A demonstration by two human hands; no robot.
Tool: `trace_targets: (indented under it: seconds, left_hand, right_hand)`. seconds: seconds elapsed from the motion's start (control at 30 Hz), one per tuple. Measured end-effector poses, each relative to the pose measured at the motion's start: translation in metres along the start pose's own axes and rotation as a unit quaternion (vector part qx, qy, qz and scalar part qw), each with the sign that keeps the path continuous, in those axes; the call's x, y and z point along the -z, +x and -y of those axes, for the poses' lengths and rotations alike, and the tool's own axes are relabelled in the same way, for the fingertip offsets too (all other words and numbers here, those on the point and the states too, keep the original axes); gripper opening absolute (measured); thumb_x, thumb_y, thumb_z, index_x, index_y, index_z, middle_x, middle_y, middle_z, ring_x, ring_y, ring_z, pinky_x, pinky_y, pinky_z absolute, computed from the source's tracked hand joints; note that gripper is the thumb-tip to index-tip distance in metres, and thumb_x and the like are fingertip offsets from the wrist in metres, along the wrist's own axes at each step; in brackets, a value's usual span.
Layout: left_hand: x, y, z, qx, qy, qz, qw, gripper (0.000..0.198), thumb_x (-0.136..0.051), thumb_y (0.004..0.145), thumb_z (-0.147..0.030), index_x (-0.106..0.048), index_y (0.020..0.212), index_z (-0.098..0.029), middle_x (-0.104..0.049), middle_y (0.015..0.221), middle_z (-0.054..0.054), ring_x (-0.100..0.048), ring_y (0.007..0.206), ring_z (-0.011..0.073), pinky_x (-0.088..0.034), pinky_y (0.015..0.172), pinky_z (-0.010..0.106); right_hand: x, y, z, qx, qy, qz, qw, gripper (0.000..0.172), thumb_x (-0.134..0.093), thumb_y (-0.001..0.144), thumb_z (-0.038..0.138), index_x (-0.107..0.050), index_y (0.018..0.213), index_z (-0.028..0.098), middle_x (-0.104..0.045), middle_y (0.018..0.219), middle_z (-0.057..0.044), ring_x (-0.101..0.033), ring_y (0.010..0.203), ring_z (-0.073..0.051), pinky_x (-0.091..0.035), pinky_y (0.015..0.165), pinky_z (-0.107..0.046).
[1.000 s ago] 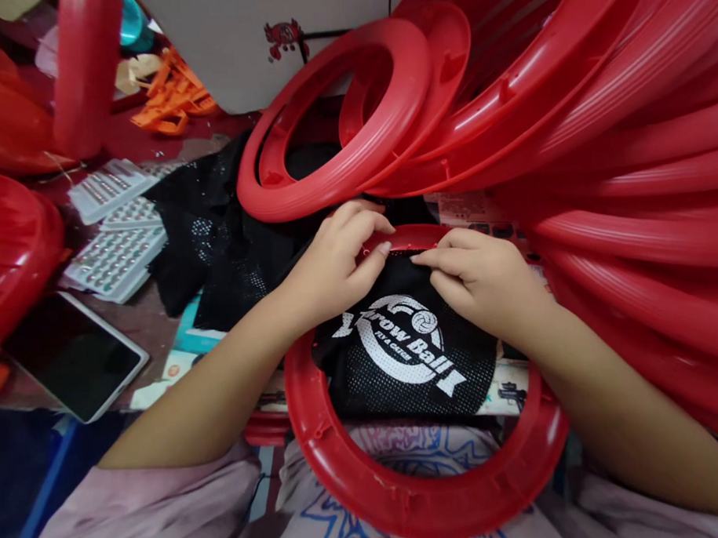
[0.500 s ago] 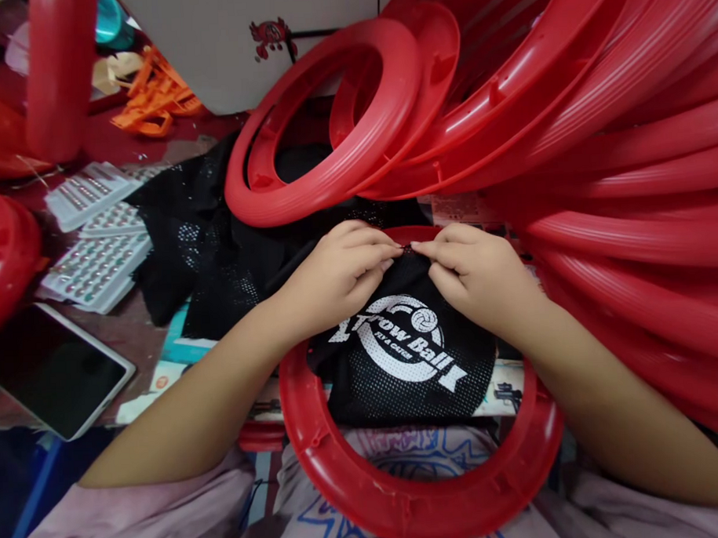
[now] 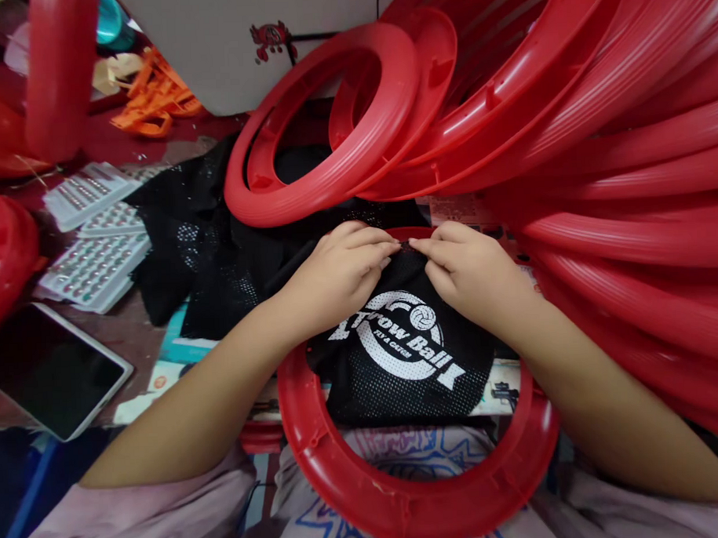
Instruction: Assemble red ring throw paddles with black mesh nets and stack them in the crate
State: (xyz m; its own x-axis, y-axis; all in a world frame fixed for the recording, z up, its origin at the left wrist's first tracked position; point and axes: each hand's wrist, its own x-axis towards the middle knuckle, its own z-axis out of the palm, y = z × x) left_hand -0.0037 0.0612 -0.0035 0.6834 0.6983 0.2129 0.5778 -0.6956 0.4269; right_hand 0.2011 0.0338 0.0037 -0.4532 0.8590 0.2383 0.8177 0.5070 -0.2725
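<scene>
Black mesh cloth [image 3: 397, 342] fills the centre of my view, its white "Throw Ball" print tilted, lying across the upper part of a red ring [image 3: 423, 514] at the lower centre of the frame. I have the left hand [image 3: 350, 269] nearly closed, thumb and fingertips pinched on the cloth's top edge at the ring's far rim. The right hand [image 3: 474, 273] pinches the same edge just beside it, its other fingers loosely curled. I judge that they sit so close together to control one short stretch of edge. The ring lies hollow side up, which I think leaves its inner posts within reach; its near part extends over the lap [image 3: 191, 510], probably for steadiness.

More dark cloth [image 3: 205, 251] bunches left of centre, partly under a leaning ring [image 3: 327, 195]; I take that for a supply within reach. A ring stack [image 3: 628, 228] crowds the right side.

The reddish-brown table [image 3: 143, 347] shows at left, carrying clear trays [image 3: 100, 266] of small shiny pieces and a dark-screened device [image 3: 62, 373]. Orange plastic parts [image 3: 153, 96] lie at upper left, beside a pale panel [image 3: 221, 38] bearing a red crab-like picture [image 3: 272, 40].
</scene>
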Motion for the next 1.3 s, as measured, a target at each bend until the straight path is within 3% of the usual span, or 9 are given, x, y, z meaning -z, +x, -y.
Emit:
trace_targets:
  seconds: [0.27,0.47,0.67,0.93,1.3]
  left_hand:
    - [0.0,-0.001,0.0,0.004,0.022,0.023,0.999,0.035,-0.039,0.094,-0.017,-0.065,0.117,-0.011,-0.067,0.12,0.011,-0.055,0.112,0.026,-0.045,0.1,0.049]
    - [0.003,-0.003,-0.004,0.014,0.052,0.036,0.998,0.034,-0.046,0.094,-0.021,-0.058,0.124,-0.011,-0.059,0.13,0.015,-0.049,0.121,0.0289,-0.044,0.101,0.05]
    - [-0.002,-0.008,-0.006,-0.027,0.11,0.051,0.992,0.05,-0.044,0.092,-0.016,-0.048,0.14,-0.025,-0.044,0.145,0.017,-0.042,0.129,0.0337,-0.043,0.099,0.056]
    - [-0.004,-0.009,-0.006,-0.027,0.139,0.05,0.989,0.053,-0.044,0.091,-0.019,-0.045,0.144,-0.022,-0.046,0.142,0.018,-0.045,0.126,0.0358,-0.045,0.097,0.055]
    - [-0.005,-0.008,-0.009,-0.018,0.15,0.047,0.987,0.053,-0.046,0.09,-0.019,-0.047,0.143,-0.024,-0.048,0.139,0.018,-0.046,0.124,0.0355,-0.046,0.095,0.054]
  right_hand:
    - [0.002,0.001,0.002,-0.027,-0.019,0.054,0.998,0.034,-0.047,0.086,0.008,-0.073,0.107,0.008,-0.067,0.088,-0.013,-0.062,0.079,-0.021,-0.05,0.077,-0.032]
    - [0.017,-0.004,-0.003,-0.07,0.03,0.031,0.997,0.026,-0.054,0.089,0.014,-0.076,0.103,0.015,-0.073,0.092,-0.009,-0.067,0.084,-0.021,-0.05,0.081,-0.032]
    - [0.028,-0.004,-0.005,-0.072,0.039,0.062,0.995,0.026,-0.051,0.089,0.011,-0.075,0.099,0.013,-0.07,0.092,-0.01,-0.066,0.087,-0.021,-0.05,0.083,-0.033]
    - [0.021,-0.004,-0.008,-0.053,0.006,0.039,0.998,0.026,-0.048,0.089,0.007,-0.073,0.096,0.008,-0.066,0.091,-0.013,-0.063,0.085,-0.022,-0.05,0.082,-0.033]
    - [0.013,-0.004,-0.011,-0.035,-0.048,0.053,0.997,0.028,-0.045,0.089,0.008,-0.072,0.096,0.01,-0.061,0.086,-0.011,-0.054,0.076,-0.02,-0.045,0.073,-0.031]
